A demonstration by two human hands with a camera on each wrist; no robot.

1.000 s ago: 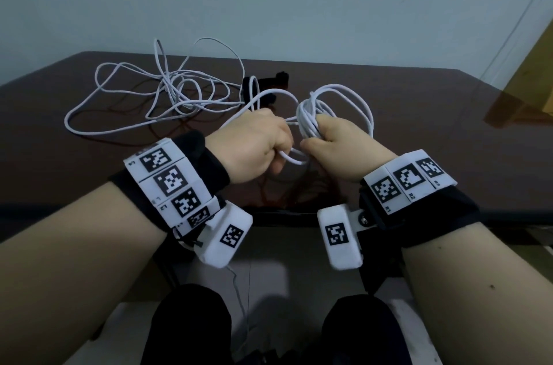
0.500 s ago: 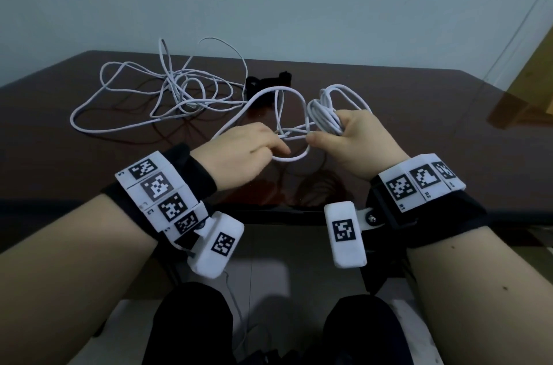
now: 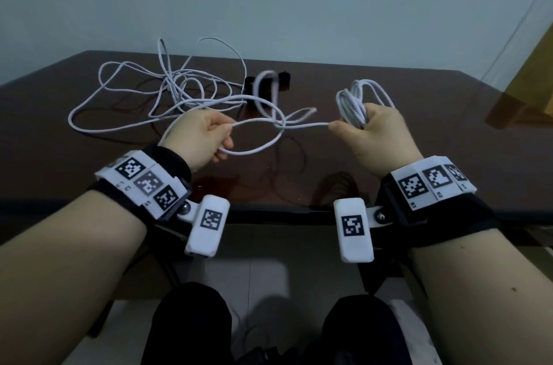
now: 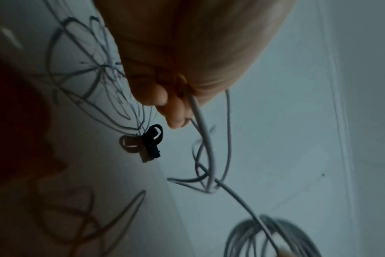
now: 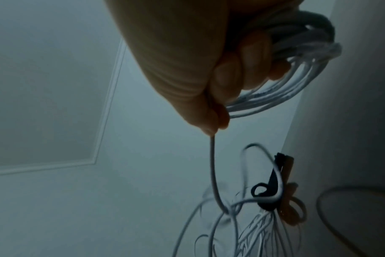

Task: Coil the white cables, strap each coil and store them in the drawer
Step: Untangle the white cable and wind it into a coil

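My right hand (image 3: pixel 363 125) grips a partly wound coil of white cable (image 3: pixel 356 98), and its thumb pinches the strand leaving the coil (image 5: pixel 212 156). That white cable (image 3: pixel 302 126) runs left, taut, through a small tangle (image 3: pixel 282 122) to my left hand (image 3: pixel 206 137), which pinches it (image 4: pixel 200 118) between thumb and fingers. The rest lies as a loose white heap (image 3: pixel 167 89) on the dark table (image 3: pixel 419 125) at the back left. Black straps (image 3: pixel 266 85) lie at the back centre, partly behind a raised loop.
The glossy dark brown table reaches to a pale wall behind. A yellowish piece of furniture (image 3: pixel 535 71) stands off its right corner. The table's front edge (image 3: pixel 269 212) is just below my wrists, with my knees under it.
My hands have moved apart, the left going left and the right going right, so the cable between them has drawn out straight. The small tangle now hangs midway between them.
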